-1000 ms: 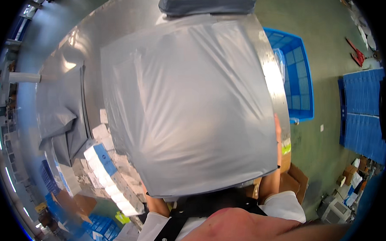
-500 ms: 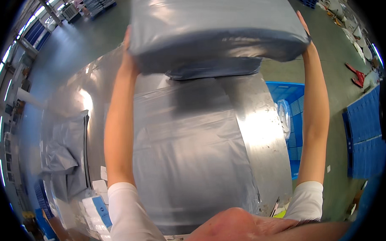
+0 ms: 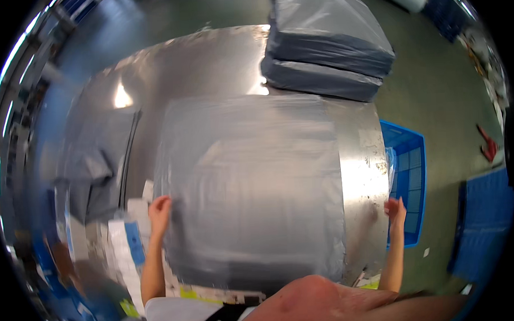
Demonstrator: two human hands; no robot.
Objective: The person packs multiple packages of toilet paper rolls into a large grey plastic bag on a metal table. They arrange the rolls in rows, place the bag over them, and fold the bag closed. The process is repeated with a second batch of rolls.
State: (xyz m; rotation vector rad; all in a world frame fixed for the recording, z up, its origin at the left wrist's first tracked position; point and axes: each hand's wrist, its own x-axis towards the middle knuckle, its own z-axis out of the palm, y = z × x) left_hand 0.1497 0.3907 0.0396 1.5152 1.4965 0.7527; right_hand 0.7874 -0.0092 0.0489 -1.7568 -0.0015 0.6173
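I see the gray sheet [image 3: 257, 172] on the table [image 3: 219, 57], the nearer left hand [image 3: 160, 211] at its left edge, fingers curled, pinch unclear. Off its right is the right hand [image 3: 396, 210], fingers parted.

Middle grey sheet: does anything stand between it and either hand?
Nothing visible does. The left hand is at the left edge of the grey sheet, contact unclear; between the sheet and the right hand lies a strip of flat metal table.

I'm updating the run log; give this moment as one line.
left hand: beside gray sheet | right hand: near blue crate | gray packages: stacked on table, far right
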